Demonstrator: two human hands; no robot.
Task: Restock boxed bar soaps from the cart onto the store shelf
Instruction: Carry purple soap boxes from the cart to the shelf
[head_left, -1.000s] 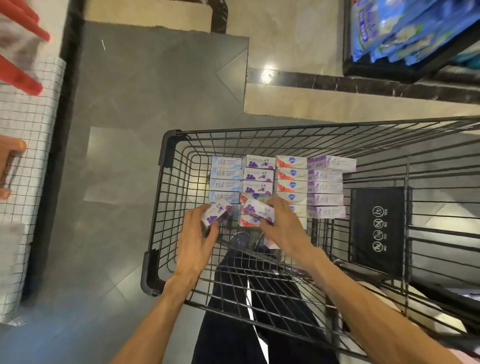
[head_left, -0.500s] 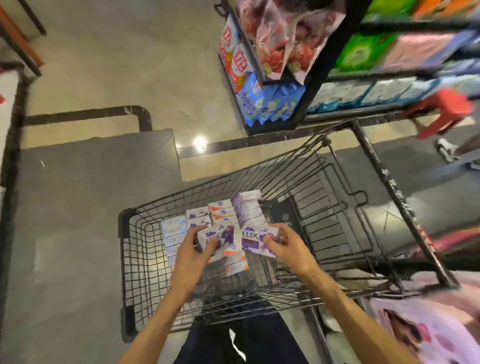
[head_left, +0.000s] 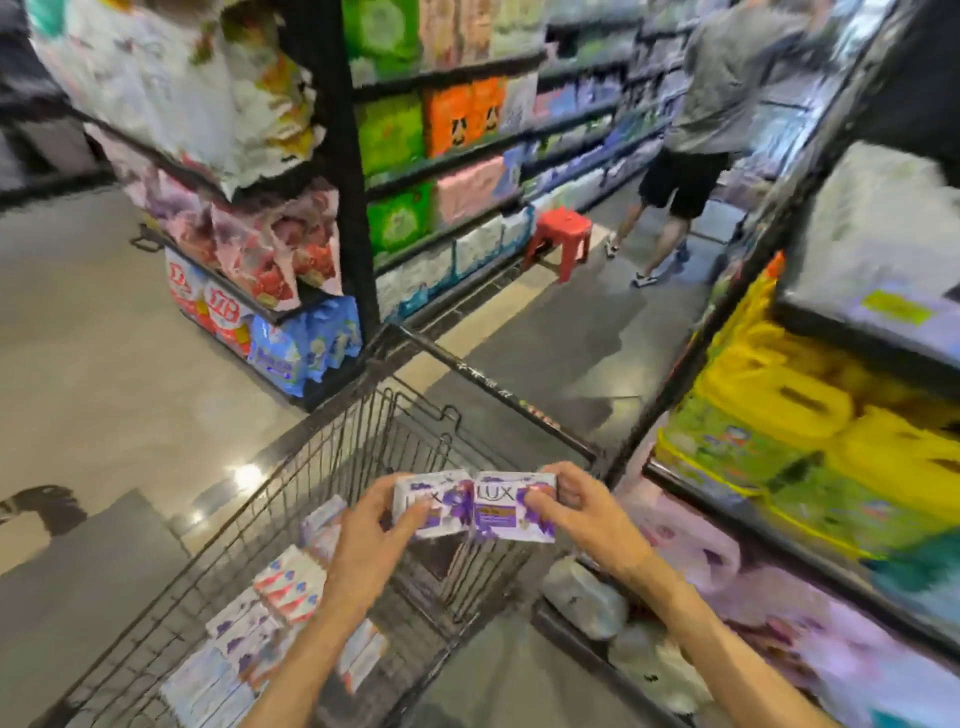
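Above cart (head_left: 332, 467): each hand grips LUX box, seemingly lengthwise sideways, abutting.

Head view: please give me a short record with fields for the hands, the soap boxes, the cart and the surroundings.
left hand: left hand grips a purple soap box
right hand: right hand grips a purple LUX box
held boxes: side by side, edges touching, raised above the cart
cart: black wire cart, rows of stacked boxes remain inside
shelf at right: yellow packs on it
aisle: red stool on the floor; another person beside it
image quality: blurred, small print unreadable
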